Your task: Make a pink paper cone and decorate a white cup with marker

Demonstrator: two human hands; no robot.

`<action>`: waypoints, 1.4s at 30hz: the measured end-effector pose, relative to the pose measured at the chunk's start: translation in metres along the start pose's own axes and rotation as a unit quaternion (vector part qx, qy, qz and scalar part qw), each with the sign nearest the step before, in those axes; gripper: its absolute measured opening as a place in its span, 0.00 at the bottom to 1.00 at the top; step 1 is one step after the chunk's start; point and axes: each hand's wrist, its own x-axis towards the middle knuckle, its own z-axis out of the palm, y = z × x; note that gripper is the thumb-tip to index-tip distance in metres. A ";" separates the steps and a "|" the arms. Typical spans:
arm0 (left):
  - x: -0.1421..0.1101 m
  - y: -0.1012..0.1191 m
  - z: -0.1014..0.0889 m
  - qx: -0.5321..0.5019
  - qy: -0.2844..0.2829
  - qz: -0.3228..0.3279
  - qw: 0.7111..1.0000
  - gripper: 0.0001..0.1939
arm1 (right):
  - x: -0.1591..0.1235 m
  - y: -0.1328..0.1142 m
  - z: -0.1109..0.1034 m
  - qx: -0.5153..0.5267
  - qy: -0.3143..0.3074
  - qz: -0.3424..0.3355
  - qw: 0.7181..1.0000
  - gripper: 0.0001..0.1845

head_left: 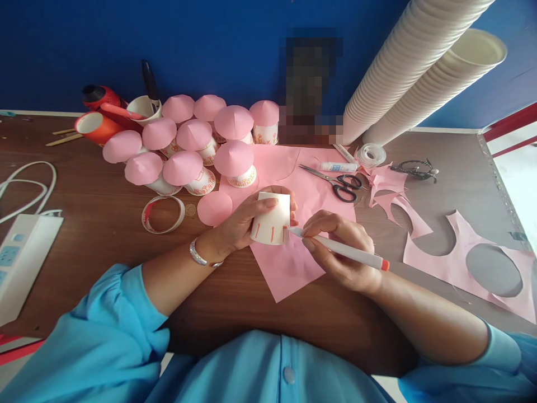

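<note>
Brown desk (92, 196), left hand (240, 224) gripping cup (265, 218), right hand (352, 270) gripping pen (339, 247) at four o'clock: I fear slips smearing strokes (272, 234).

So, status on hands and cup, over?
Left hand holding cup. Right hand holding marker to cup. Orange strokes on cup's side. Scissors beyond, clear of both hands.

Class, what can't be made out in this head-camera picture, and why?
In the head view:
Far side of the held cup: turned away from the camera.
Pixelated patch by the wall: blocks hide what's there.
Top of the taller cup stack: cut off by the upper edge.
Print on the glue stick: too small.
</note>
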 end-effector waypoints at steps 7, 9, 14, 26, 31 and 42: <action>0.000 -0.001 -0.001 -0.003 0.001 -0.002 1.000 0.22 | 0.000 0.001 0.001 0.001 0.003 -0.005 1.000 0.05; 0.000 0.000 -0.001 -0.004 0.000 -0.002 1.000 0.22 | 0.000 0.002 0.001 0.001 0.004 -0.006 1.000 0.05; 0.000 0.001 0.001 0.001 -0.003 -0.004 1.000 0.22 | -0.001 0.001 0.000 -0.002 0.004 0.004 1.000 0.05; -0.002 -0.001 -0.001 0.000 0.010 0.005 1.000 0.22 | -0.001 0.002 0.000 -0.005 0.002 -0.001 1.000 0.05; 0.000 0.000 0.000 0.000 -0.001 0.007 1.000 0.22 | -0.001 0.001 0.001 -0.003 0.000 -0.004 1.000 0.05; -0.005 -0.005 -0.010 -0.015 0.024 0.003 1.000 0.28 | -0.004 0.005 -0.003 0.013 0.046 -0.017 0.999 0.07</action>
